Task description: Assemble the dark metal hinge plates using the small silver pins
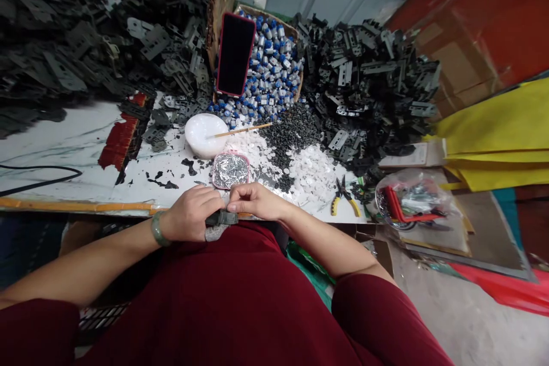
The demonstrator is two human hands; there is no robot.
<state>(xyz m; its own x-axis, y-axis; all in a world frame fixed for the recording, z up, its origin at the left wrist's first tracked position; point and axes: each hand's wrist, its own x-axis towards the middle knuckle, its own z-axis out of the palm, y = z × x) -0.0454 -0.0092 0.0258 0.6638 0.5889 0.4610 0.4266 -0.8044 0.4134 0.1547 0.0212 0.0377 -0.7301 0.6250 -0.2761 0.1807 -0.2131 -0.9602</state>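
Observation:
My left hand point(193, 213), a green bangle on its wrist, is closed around a dark grey bracket-like part point(226, 218) at the table's front edge. A scrap of grey material point(215, 233) shows just beneath that part. Thumb and forefinger of my right hand point(252, 200) pinch together at the part's upper side; anything between them is too small to make out. Right behind the hands stands a pink-rimmed tray point(213, 174) filled with small metal pins. A white bowl point(195, 140) of white paste or grease sits behind it, a thin stick point(244, 130) leaning out over its rim.
Dark metal parts pile up at left point(163, 40) and right point(364, 68). Blue-and-white cylinders point(274, 63) fill a box behind a propped phone point(235, 54). Black pieces point(291, 131) and white discs point(313, 171) lie heaped near yellow-handled pliers point(345, 200). A plastic bag point(422, 197) lies right.

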